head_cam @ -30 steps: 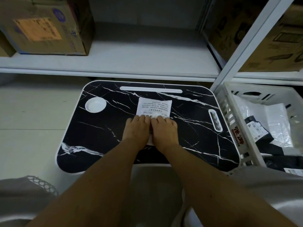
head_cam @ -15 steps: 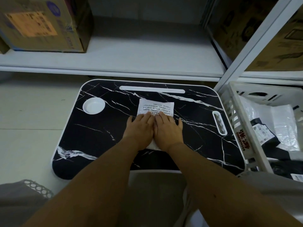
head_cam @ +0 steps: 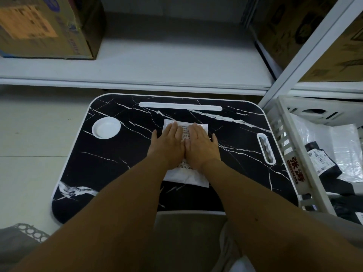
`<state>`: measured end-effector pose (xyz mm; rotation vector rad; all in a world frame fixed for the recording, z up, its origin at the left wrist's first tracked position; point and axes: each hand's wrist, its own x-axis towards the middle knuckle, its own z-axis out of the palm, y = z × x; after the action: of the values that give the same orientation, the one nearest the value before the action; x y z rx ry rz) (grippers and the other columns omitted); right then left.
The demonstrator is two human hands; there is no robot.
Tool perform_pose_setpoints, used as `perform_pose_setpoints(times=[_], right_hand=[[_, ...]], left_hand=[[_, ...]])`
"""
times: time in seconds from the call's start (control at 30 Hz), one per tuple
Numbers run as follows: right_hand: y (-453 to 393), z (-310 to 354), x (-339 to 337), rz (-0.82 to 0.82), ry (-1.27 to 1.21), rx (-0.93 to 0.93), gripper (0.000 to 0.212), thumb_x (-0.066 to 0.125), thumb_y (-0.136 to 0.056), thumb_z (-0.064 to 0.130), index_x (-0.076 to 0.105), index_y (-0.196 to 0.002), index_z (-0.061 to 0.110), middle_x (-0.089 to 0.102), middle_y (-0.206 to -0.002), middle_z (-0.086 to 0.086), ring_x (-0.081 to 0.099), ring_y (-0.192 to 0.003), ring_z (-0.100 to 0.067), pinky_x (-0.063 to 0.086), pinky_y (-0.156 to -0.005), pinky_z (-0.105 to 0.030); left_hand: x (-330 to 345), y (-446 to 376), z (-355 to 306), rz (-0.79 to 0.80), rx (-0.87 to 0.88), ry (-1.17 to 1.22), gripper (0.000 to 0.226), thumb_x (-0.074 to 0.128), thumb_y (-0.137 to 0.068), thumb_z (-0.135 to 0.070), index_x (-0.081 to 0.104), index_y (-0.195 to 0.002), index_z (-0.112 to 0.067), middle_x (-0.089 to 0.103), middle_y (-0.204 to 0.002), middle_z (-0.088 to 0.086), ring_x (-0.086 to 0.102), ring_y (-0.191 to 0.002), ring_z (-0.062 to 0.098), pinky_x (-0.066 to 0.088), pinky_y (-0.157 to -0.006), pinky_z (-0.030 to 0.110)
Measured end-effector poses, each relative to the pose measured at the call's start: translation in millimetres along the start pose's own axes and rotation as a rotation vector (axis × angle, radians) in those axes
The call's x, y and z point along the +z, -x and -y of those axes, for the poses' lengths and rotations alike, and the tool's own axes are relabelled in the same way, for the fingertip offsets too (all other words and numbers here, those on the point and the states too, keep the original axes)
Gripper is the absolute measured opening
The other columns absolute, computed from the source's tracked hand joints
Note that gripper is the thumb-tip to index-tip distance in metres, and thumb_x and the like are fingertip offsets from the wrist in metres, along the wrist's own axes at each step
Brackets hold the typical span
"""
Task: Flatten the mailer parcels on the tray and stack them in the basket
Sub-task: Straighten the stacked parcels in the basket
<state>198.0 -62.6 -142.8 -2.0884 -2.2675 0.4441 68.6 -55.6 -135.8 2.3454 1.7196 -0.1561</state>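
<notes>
The white mailer [head_cam: 186, 175] is pressed on the tray [head_cam: 121, 173] by left hand [head_cam: 169, 142] and right hand [head_cam: 200, 144], fingers straight and together; the basket [head_cam: 290, 154] is seen just beside, at right

One head-worn, wide-angle view looks forward and steeply down from above the person's lap. The tray [head_cam: 121, 173] fills the middle, near enough that both forearms run in from the bottom edge. A shelf [head_cam: 167, 61] crosses the top, curved by the lens. The basket [head_cam: 290, 154] is cut off at the right edge.
</notes>
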Motion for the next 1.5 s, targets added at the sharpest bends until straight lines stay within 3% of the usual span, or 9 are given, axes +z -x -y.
perform_pose_setpoints(times=[0.47, 0.6, 0.73, 0.9, 1.03, 1.17, 1.3, 1.4, 1.5], right_hand=[[-4.2, 13.9, -5.6, 0.070, 0.246, 0.212, 0.055, 0.010, -0.103, 0.044, 0.009, -0.154, 0.023, 0.012, -0.159, -0.019, 0.006, -0.148, -0.033, -0.002, -0.113, -0.065], [9.4, 21.1, -11.2, -0.055, 0.412, 0.117, 0.051, 0.030, -0.101, 0.032, 0.026, -0.147, 0.012, 0.043, -0.141, -0.017, 0.035, -0.131, -0.032, 0.023, -0.109, -0.055], [20.0, 26.8, -1.0, -0.055, 0.136, 0.000, 0.044, 0.039, -0.100, 0.021, 0.034, -0.142, 0.010, 0.038, -0.144, -0.015, 0.040, -0.129, -0.028, 0.041, -0.103, -0.039], [55.3, 13.9, 9.5, 0.128, 0.078, -0.034, 0.063, 0.024, -0.100, 0.052, -0.001, -0.154, 0.028, -0.007, -0.162, -0.006, -0.007, -0.149, -0.023, 0.005, -0.116, -0.060], [74.3, 8.6, 3.1, 0.149, 0.171, 0.027, 0.065, 0.012, -0.098, 0.060, -0.011, -0.152, 0.033, -0.011, -0.162, -0.006, -0.008, -0.149, -0.025, 0.000, -0.114, -0.063], [78.5, 13.5, -0.1, 0.180, 0.126, 0.095, 0.061, 0.020, -0.101, 0.051, -0.004, -0.153, 0.031, -0.003, -0.162, -0.007, 0.000, -0.149, -0.029, 0.007, -0.113, -0.064], [79.5, 16.8, -6.5, -0.002, -0.067, 0.168, 0.054, 0.051, -0.093, 0.022, 0.029, -0.142, 0.022, 0.034, -0.143, -0.011, 0.040, -0.127, -0.029, 0.041, -0.102, -0.053], [83.5, 20.2, -16.2, -0.168, -0.364, 0.485, 0.039, 0.050, -0.094, 0.019, 0.037, -0.130, 0.012, 0.042, -0.129, -0.014, 0.049, -0.113, -0.030, 0.048, -0.089, -0.041], [87.2, 20.3, -22.3, -0.087, -0.559, 0.607, 0.033, 0.049, -0.094, 0.020, 0.037, -0.123, 0.010, 0.049, -0.124, -0.015, 0.055, -0.106, -0.033, 0.045, -0.078, -0.040]], left_hand=[[2.1, 2.6, -11.4, 0.020, -0.160, -0.171, 0.058, 0.008, -0.100, -0.042, -0.012, -0.151, -0.022, -0.005, -0.160, 0.011, -0.009, -0.147, 0.025, -0.001, -0.115, 0.058], [2.9, 19.2, -8.1, 0.018, -0.045, -0.267, 0.062, 0.005, -0.099, -0.045, -0.012, -0.150, -0.012, -0.011, -0.159, 0.010, -0.014, -0.146, 0.023, -0.002, -0.115, 0.058], [4.8, 41.0, 3.4, 0.146, -0.011, -0.225, 0.072, 0.011, -0.096, -0.058, -0.018, -0.149, -0.018, -0.018, -0.157, 0.011, -0.014, -0.146, 0.025, -0.002, -0.114, 0.060], [2.5, 50.9, 4.6, 0.325, -0.072, -0.201, 0.113, 0.038, -0.077, -0.081, -0.025, -0.146, -0.018, -0.024, -0.155, 0.014, -0.018, -0.145, 0.028, -0.004, -0.112, 0.063], [2.7, 65.4, 0.7, 0.280, -0.112, -0.174, 0.120, 0.037, -0.071, -0.086, -0.024, -0.147, -0.017, -0.019, -0.157, 0.012, -0.012, -0.146, 0.026, -0.001, -0.113, 0.062], [-0.7, 71.6, 0.1, 0.257, -0.135, -0.087, 0.107, 0.049, -0.078, -0.074, -0.009, -0.151, -0.022, -0.002, -0.160, 0.007, 0.005, -0.147, 0.025, 0.005, -0.112, 0.063], [-16.1, 75.6, 0.6, 0.191, -0.247, 0.104, 0.040, 0.038, -0.097, -0.041, 0.045, -0.131, -0.021, 0.047, -0.135, 0.007, 0.047, -0.123, 0.027, 0.027, -0.106, 0.058], [-19.6, 84.3, -4.1, 0.031, -0.467, 0.350, 0.035, 0.035, -0.098, -0.023, 0.042, -0.130, -0.008, 0.044, -0.131, 0.016, 0.046, -0.121, 0.034, 0.040, -0.098, 0.047], [-17.6, 89.0, -16.0, 0.063, -0.608, 0.660, 0.039, 0.036, -0.097, -0.014, 0.031, -0.135, -0.006, 0.035, -0.136, 0.023, 0.044, -0.123, 0.039, 0.039, -0.098, 0.045]])
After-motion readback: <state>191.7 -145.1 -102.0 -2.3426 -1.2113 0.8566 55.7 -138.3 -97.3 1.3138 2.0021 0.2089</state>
